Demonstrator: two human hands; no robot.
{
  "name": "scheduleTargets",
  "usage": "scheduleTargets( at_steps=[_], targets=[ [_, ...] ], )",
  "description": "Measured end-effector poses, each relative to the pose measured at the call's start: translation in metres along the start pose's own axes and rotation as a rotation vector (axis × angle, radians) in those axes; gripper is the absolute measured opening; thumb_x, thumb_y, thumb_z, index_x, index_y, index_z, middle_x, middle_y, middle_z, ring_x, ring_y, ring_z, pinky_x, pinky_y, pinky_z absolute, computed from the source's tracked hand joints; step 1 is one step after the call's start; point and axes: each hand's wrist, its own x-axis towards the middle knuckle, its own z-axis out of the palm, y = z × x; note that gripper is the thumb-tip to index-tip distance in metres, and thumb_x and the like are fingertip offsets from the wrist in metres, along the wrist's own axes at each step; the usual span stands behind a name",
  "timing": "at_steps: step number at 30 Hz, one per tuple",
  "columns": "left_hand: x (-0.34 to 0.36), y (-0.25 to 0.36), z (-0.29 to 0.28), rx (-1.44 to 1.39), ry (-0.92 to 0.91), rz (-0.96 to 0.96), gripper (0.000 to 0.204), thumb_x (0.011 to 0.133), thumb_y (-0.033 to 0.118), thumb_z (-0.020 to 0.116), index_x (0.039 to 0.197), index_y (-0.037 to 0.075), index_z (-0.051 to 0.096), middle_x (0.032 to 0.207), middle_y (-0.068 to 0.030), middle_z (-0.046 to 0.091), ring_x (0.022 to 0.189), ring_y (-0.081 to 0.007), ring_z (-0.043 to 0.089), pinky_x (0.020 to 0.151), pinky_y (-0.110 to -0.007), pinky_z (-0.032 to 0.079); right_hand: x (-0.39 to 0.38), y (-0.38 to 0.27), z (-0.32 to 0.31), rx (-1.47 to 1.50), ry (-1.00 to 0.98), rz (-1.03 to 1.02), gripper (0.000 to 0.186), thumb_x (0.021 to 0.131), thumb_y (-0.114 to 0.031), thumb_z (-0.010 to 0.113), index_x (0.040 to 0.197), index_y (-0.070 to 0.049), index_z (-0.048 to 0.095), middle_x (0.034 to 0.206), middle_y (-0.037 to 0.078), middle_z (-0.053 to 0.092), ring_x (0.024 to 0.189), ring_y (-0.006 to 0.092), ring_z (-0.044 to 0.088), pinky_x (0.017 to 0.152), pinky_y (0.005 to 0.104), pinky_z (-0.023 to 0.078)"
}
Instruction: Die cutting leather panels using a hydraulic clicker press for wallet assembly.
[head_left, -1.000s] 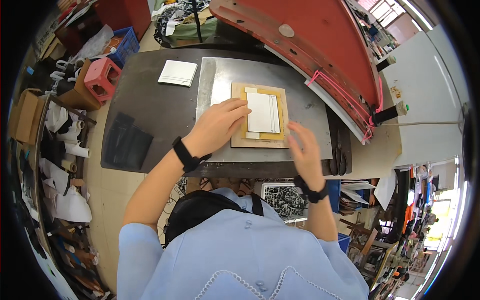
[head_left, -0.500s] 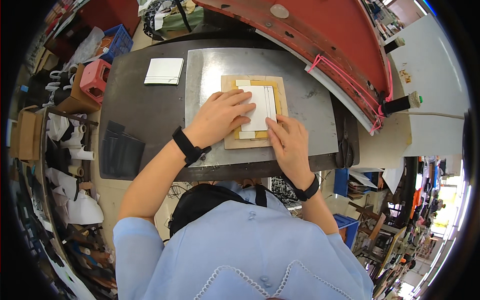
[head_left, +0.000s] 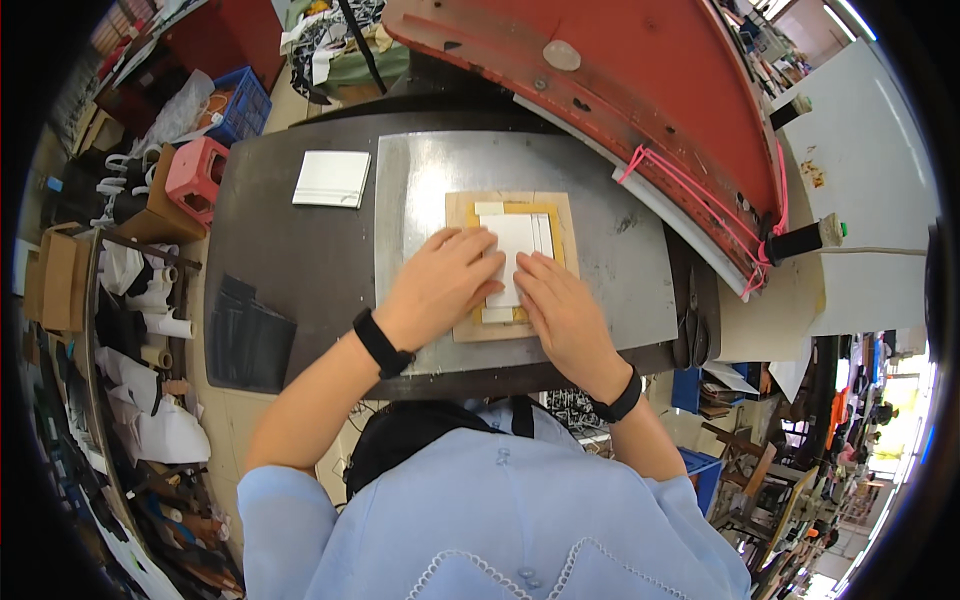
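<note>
A white rectangular piece point(head_left: 518, 232) with dark lines along its right side lies in a yellow-edged frame point(head_left: 557, 238) on a beige board point(head_left: 461, 208). My left hand point(head_left: 440, 285) rests on the piece's left side, fingers stretched out and slightly apart. From the right, my right hand point(head_left: 562, 312) lies over its lower part with extended fingers close together. Neither hand is wrapped around anything. Pale strips point(head_left: 490, 208) show at the frame's top and bottom. The hands cover the middle and lower edges of the piece.
Under the board is a grey metal sheet point(head_left: 640, 300) on a dark table point(head_left: 330, 330). A stack of white pieces point(head_left: 332, 178) sits at the far left, dark flat pieces point(head_left: 250, 335) at the near left. Scissors point(head_left: 690, 335) lie by the right edge. A large red machine part point(head_left: 640, 90) overhangs the far right.
My right hand has moved left from the piece's right edge onto its lower part. My left hand stays on the left side. The whole view has shifted, with the table lower in it.
</note>
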Motion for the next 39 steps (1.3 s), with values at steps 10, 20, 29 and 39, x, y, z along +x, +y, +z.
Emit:
scheduleTargets(
  at_steps=[10,20,29,39],
  targets=[
    [-0.011,0.0,-0.002,-0.012,-0.039,-0.096,0.037,0.082,0.018,0.072,0.117,0.011,0.064,0.124,-0.0054,0.058,0.123,-0.0246,0.051,0.108,-0.045,0.036,0.027,0.004,0.003,-0.185,-0.063,-0.056,0.041,0.085,-0.011,0.064,0.125,-0.004,0.056,0.134,0.008,0.055,0.105,0.0256,0.055,0.088,0.0373,0.046],
    [-0.01,0.001,0.001,0.071,-0.04,-0.071,0.035,0.083,0.018,0.07,0.117,0.013,0.064,0.124,-0.0032,0.058,0.127,-0.0245,0.048,0.112,-0.05,0.03,0.025,0.006,0.004,-0.118,-0.034,0.018,0.047,0.085,-0.015,0.066,0.129,-0.003,0.055,0.134,0.01,0.055,0.113,0.0299,0.052,0.095,0.0404,0.042],
    [-0.01,0.004,-0.04,-0.172,0.239,-0.254,0.039,0.092,0.012,0.061,0.131,0.006,0.057,0.134,-0.0153,0.055,0.125,-0.031,0.05,0.106,-0.039,0.038,-0.024,0.103,-0.177,-0.496,1.173,0.646,0.057,0.091,-0.029,0.071,0.133,0.002,0.048,0.125,0.014,0.058,0.109,0.0265,0.057,0.097,0.0356,0.043],
    [-0.065,0.05,-0.069,-0.305,0.21,-0.288,0.023,0.088,0.004,0.063,0.111,0.004,0.066,0.115,-0.0136,0.065,0.104,-0.0306,0.063,0.088,-0.035,0.051,-0.048,0.207,-0.23,0.539,1.05,0.493,0.033,0.086,-0.009,0.072,0.113,0.001,0.056,0.105,0.007,0.059,0.097,0.0164,0.057,0.09,0.0296,0.043]
  ],
)
